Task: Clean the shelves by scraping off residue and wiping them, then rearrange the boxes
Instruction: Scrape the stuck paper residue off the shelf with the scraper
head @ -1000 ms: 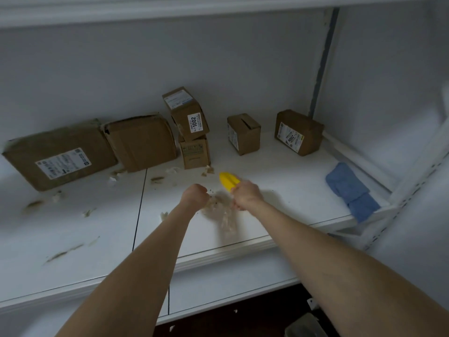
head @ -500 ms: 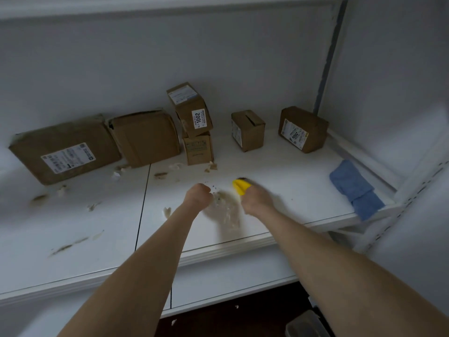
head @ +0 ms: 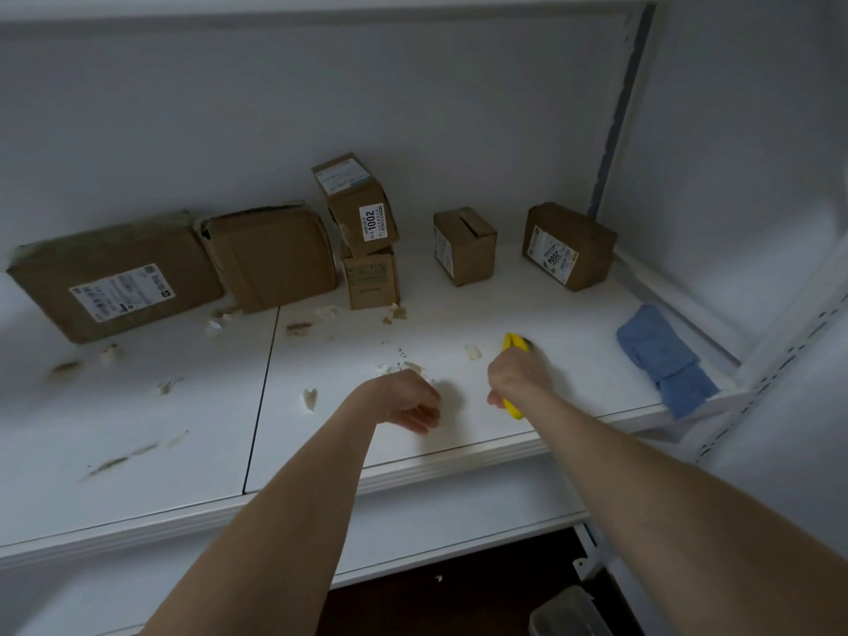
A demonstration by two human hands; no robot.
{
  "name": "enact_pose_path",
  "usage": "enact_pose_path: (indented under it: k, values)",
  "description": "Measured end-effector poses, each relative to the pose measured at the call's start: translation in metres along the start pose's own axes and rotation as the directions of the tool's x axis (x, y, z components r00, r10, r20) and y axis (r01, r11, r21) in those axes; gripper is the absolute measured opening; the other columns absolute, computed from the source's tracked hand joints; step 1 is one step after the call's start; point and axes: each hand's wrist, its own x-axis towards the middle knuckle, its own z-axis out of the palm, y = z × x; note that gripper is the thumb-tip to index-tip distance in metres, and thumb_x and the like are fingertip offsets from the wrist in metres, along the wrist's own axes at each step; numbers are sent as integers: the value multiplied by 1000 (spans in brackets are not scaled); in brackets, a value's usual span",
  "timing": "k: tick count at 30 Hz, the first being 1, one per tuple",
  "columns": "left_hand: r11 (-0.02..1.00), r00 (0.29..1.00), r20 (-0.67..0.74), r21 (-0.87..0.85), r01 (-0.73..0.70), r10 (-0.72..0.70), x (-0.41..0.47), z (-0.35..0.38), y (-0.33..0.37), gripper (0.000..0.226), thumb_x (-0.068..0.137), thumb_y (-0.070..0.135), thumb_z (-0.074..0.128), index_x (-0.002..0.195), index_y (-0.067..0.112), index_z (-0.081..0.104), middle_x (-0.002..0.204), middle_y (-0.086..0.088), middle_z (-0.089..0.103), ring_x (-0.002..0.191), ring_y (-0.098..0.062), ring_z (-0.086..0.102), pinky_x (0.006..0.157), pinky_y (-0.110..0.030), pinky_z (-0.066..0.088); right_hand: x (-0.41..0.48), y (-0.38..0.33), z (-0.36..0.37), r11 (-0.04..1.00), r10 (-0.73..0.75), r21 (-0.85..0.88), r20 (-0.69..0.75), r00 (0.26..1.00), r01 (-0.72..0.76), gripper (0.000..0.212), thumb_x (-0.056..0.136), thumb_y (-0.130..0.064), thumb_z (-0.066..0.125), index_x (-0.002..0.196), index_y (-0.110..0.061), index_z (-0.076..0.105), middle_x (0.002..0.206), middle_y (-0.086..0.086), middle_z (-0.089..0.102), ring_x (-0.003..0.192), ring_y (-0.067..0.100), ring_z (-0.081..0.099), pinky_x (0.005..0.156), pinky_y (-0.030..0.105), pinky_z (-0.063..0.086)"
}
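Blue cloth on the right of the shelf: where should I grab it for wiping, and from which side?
Pinch the cloth by its near end, coming from the front. It lies flat and folded, with that end at the front edge of the shelf, while the side rail hems in its right.

This looks like a parcel storeroom or stockroom. A white shelf (head: 550, 309) made of panels butted edge to edge runs along a bare, pale wall (head: 229, 107). At the right it is carried by a slotted upright (head: 789, 355) of the adjustable racking kind. A lower shelf (head: 459, 534) sits beneath it, with dark floor (head: 459, 603) under that. Along the back stand plain brown cardboard boxes (head: 270, 259), most with printed shipping labels. The stacked box (head: 355, 204) carries a sticker reading 1002, and the corner box (head: 569, 245) one reading 2004 (the sort of number used to file parcels). The light is dim and flat.
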Motion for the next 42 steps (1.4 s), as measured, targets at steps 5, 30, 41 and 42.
enact_pose_path:
  k: [5,30,41,42]
  values:
    - [998,955,-292,46,-40,51,10,-15,-1,16,92,0,45,92,3,60,90,-16,62,74,-26,63,79,-39,57,-34,-33,38,980,-175,-74,135,975,187,10,88,-11,60,90,-2,65,91,6,73,74,22,67,56,18,44]
    - [989,777,-620,150,-12,103,38,-106,-26,37,91,6,42,120,15,63,131,-6,58,117,-25,56,99,-30,46,60,-120,64,860,-354,-357,95,930,364,43,102,-20,34,144,-16,40,152,7,34,136,29,38,107,38,36]
    - [980,753,-643,199,-10,138,35,-101,-17,35,91,4,42,118,8,63,125,-12,61,115,-29,56,93,-31,46,46,-101,32,737,-536,-165,448,715,656,23,96,-21,46,97,-8,66,72,7,67,48,8,56,58,27,44]
    - [982,751,-646,188,-21,139,34,-102,-16,38,91,4,40,122,11,61,129,-10,59,118,-28,55,96,-32,45,50,-100,26,751,-549,-175,368,750,636,25,96,-22,45,94,-9,67,78,8,69,57,12,60,60,27,44]
